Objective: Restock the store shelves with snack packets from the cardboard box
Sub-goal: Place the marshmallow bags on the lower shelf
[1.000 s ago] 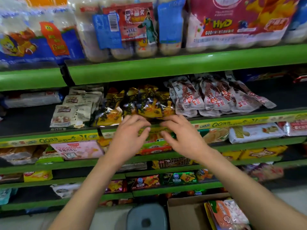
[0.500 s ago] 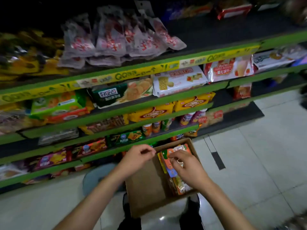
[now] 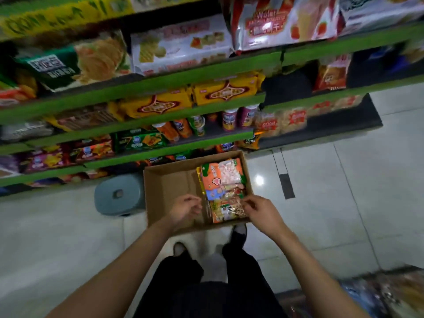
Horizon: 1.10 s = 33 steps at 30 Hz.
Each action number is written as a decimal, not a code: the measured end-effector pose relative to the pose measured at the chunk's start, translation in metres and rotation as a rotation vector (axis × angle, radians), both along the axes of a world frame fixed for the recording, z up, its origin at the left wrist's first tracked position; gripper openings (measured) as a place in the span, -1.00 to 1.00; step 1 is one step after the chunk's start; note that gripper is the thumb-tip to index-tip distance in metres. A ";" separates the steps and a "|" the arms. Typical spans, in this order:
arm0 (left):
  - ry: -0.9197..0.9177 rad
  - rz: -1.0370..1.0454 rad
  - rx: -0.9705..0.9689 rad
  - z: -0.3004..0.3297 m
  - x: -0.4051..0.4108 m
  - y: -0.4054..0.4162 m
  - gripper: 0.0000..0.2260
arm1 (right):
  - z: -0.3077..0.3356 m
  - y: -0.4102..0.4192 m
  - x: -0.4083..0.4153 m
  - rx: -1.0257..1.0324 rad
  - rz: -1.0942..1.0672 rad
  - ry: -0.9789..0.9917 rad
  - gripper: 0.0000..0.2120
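Reaching into the open brown cardboard box (image 3: 169,187), right hand (image 3: 261,211) pinches the nearest orange snack packet (image 3: 226,211); left hand (image 3: 185,208) hovers, fingers loosely curled, holding nothing.

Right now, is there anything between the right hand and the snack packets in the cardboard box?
Nothing visible. The right hand already reaches the nearest snack packets in the open cardboard box; the left hand is beside them, not across.

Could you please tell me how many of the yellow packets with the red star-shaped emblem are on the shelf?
2. One yellow packet lies left of the middle of the shelf; the second yellow packet sits right beside it, toward the shelf's break. More may be hidden behind them.
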State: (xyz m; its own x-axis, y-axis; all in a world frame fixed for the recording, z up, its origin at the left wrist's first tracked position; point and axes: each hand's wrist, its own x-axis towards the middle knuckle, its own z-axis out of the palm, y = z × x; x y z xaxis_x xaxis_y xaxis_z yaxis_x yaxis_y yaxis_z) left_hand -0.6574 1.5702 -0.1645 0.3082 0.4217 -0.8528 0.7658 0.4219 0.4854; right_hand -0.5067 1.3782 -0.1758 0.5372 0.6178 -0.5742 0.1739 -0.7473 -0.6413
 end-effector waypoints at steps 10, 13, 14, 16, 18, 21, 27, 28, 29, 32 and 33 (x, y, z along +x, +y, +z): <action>-0.049 0.380 -0.112 -0.025 -0.037 -0.004 -0.90 | -0.001 0.030 -0.001 -0.088 0.262 0.049 -0.87; -0.097 0.485 -0.164 -0.032 -0.043 -0.007 -0.88 | -0.002 0.040 0.007 -0.117 0.335 0.014 -0.87; -0.111 0.515 -0.170 -0.032 -0.046 -0.009 -0.87 | -0.002 0.042 0.010 -0.124 0.357 0.009 -0.87; -0.130 0.565 -0.165 -0.031 -0.051 -0.012 -0.85 | -0.007 0.046 0.014 -0.144 0.404 0.000 -0.87; -0.142 0.617 -0.164 -0.034 -0.055 -0.015 -0.84 | -0.014 0.050 0.020 -0.175 0.444 -0.002 -0.89; -0.132 0.720 -0.166 -0.049 -0.053 -0.020 -0.86 | -0.033 0.058 0.032 -0.222 0.566 0.016 -0.88; -0.041 0.976 -0.174 -0.110 -0.022 -0.038 -0.92 | -0.096 0.111 0.076 -0.338 0.840 0.127 -0.85; -0.046 1.023 -0.190 -0.126 -0.013 -0.041 -0.90 | -0.110 0.124 0.087 -0.352 0.890 0.134 -0.86; -0.052 1.069 -0.231 -0.144 -0.003 -0.043 -0.86 | -0.124 0.135 0.098 -0.369 0.930 0.132 -0.87; -0.074 1.174 -0.282 -0.202 0.026 -0.052 -0.75 | -0.174 0.165 0.130 -0.423 1.032 0.099 -0.89; -0.070 1.179 -0.283 -0.223 0.038 -0.053 -0.75 | -0.193 0.176 0.140 -0.444 1.056 0.081 -0.87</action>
